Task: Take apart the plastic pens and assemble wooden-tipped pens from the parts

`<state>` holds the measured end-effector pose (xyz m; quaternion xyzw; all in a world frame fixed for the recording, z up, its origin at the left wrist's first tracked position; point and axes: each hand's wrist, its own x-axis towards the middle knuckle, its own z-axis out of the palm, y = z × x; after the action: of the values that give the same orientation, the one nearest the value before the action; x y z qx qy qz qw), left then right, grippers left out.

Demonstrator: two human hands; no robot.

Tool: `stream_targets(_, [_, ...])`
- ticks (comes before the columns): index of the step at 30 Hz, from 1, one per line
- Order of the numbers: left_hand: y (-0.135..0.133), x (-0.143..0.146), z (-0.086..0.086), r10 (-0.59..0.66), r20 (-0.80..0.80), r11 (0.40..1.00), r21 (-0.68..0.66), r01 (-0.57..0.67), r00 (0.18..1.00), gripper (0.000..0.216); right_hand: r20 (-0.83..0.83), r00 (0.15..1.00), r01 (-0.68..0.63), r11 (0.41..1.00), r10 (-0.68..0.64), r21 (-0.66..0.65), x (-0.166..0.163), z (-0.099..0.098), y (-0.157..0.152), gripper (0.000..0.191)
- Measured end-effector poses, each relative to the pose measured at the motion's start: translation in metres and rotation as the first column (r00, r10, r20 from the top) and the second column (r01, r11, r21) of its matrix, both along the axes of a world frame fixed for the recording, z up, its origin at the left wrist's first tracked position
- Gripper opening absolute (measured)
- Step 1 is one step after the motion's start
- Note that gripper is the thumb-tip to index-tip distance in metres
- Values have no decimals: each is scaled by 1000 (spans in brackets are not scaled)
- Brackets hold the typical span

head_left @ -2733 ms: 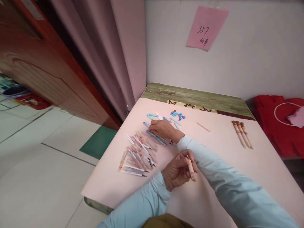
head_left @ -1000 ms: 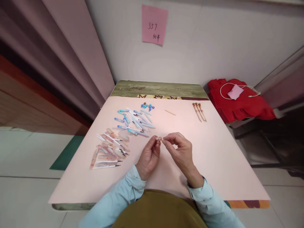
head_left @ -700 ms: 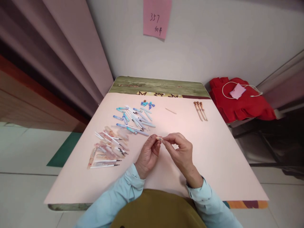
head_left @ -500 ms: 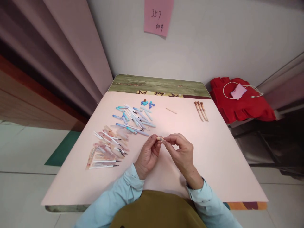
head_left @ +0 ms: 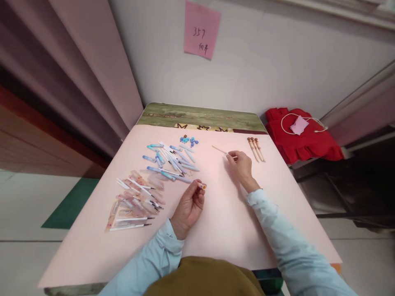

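Observation:
A short beige pen tube, its round orange-rimmed end facing right, is pinched between the thumb and fingers of my left hand. Farther out over the table, my right hand has its thumb and fingertips closed on the near end of a slim beige pen barrel, which lies on the pink sheet. Left of my hands is a loose pile of blue pen parts with white refills. Nearer to me lies a pile of pinkish clear pen parts, also with refills.
Three beige pens with brown tops lie side by side at the right. Small blue figures, one brown, sit at the back. A pink sheet covers the table. A red cushion with a white cable is beyond the right edge.
My right hand has left the pen tube and moved forward and right to the slim barrel. My left hand keeps the tube, its open end now showing. The view has shifted slightly.

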<state>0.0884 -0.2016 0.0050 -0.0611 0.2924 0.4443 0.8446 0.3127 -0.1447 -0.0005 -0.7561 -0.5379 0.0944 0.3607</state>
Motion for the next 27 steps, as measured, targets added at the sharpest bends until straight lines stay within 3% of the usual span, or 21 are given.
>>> stream_targets(4, [3, -4, -3, 18, 3, 999, 50, -18, 1000, 16, 190, 979, 96, 992, -78, -87, -1, -16, 38, 34])
stream_targets(8, [6, -7, -3, 33, 11, 997, 70, -34, 999, 12, 179, 982, 75, 993, -59, -86, -11, -15, 45, 25])
stream_targets(11, [7, -7, -2, 40, 14, 997, 67, -41, 999, 11, 9, 999, 41, 999, -41, 3, -21, -2, 18, 24])
stream_targets(14, [7, -6, -1, 51, 3, 997, 50, -51, 999, 12, -210, 972, -73, 983, 108, 167, -40, 19, -36, 23])
stream_targets(16, [8, -5, -1, 74, -24, 996, 48, -73, 997, 12, -245, 954, -119, 967, 175, 226, -55, 35, -76, 17])
stream_targets(19, [8, -3, -1, 101, -83, 993, 74, -95, 991, 10, -164, 965, -147, 937, 207, 316, -75, 51, -120, 11])
stream_targets(23, [6, -2, -3, 80, -91, 991, 117, -69, 993, 7, -93, 983, -121, 941, 158, 316, -77, 44, -133, 13])
stream_targets(27, [1, -4, -3, 12, -55, 991, 131, -4, 998, 6, -46, 995, -83, 987, 90, 140, -63, 16, -118, 16])
